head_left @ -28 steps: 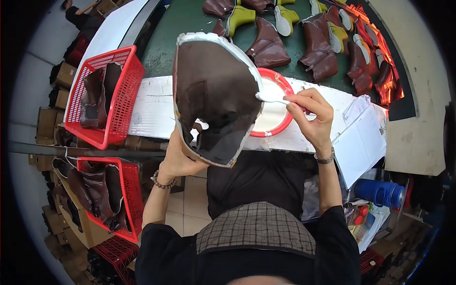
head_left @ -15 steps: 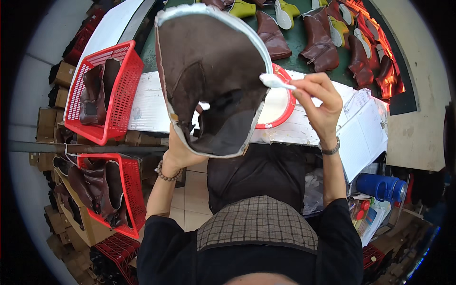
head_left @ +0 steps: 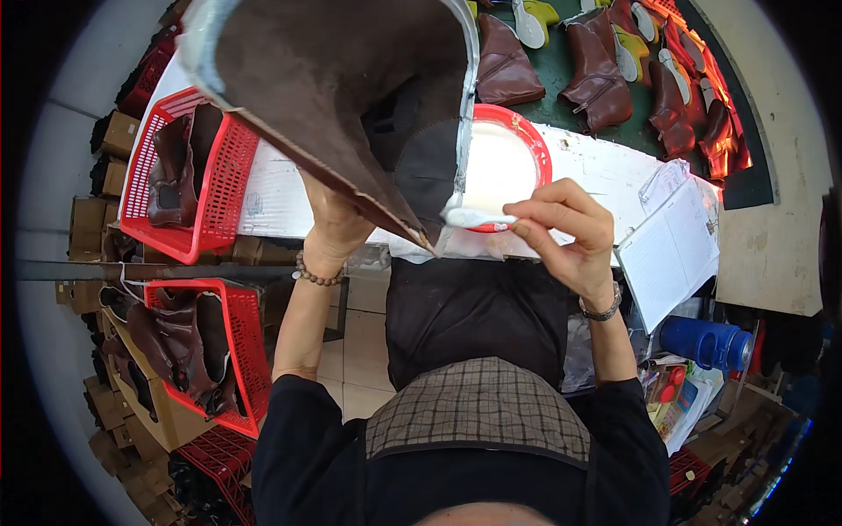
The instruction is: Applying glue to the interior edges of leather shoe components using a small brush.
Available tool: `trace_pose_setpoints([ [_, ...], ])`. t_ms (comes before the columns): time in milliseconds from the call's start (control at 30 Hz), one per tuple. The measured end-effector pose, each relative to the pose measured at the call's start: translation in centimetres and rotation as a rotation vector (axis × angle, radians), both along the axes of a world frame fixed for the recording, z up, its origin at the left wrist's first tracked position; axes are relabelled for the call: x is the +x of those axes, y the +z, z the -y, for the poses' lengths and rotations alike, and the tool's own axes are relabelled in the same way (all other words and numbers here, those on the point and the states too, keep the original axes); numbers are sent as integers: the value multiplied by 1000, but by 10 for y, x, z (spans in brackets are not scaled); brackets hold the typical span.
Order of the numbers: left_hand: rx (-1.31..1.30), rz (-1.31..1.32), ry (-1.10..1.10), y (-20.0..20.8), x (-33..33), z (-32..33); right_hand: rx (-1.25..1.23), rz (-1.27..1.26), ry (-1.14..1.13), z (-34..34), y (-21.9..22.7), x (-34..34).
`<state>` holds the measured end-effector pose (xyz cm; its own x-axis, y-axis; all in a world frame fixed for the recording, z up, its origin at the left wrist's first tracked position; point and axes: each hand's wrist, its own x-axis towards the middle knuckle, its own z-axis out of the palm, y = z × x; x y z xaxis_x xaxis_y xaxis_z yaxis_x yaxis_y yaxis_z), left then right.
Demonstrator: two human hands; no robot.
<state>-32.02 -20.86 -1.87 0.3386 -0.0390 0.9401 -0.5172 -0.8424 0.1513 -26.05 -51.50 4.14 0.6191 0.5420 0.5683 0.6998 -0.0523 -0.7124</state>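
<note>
A large brown boot upper (head_left: 303, 83) is held up in front of me, its pale, whitish bottom edge turned toward me. My left hand (head_left: 333, 223) grips it from below and behind, so most of its fingers are hidden. Between thumb and fingers, my right hand (head_left: 568, 235) pinches a small white-coated brush (head_left: 474, 217). The brush tip touches the lower right edge of the upper, near its pointed end. Right behind, partly covered by the upper, stands a red-rimmed bowl (head_left: 533, 140) of white paste or glue.
Red baskets (head_left: 230, 188) with brown boot uppers stand at the left, one above the other. Brown boots (head_left: 596, 74) and yellow-green soled ones lie on a green surface (head_left: 561, 22) beyond the white worktable (head_left: 588, 162). Papers (head_left: 668, 245) and a blue bottle (head_left: 702, 342) are at right.
The upper has turned and shifted up and to the left. My right hand has moved down and left, taking the brush lower along the edge. More of the bowl shows.
</note>
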Motion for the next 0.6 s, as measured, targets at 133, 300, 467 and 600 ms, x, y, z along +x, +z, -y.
trace_pose_setpoints([
  [133, 111, -259, 157, 27, -10, 7, 8, -135, 37, -8, 5, -11],
  [300, -550, -674, -288, 32, -48, 1, -175, -165, -270, 0, -11, 22],
  [467, -1077, -822, -795, -5, -103, -72, -718, 367, -447, 16, -43, 60],
  [600, -1144, -655, -1370, -32, -97, -86, -723, 281, -432, 20, -44, 60],
])
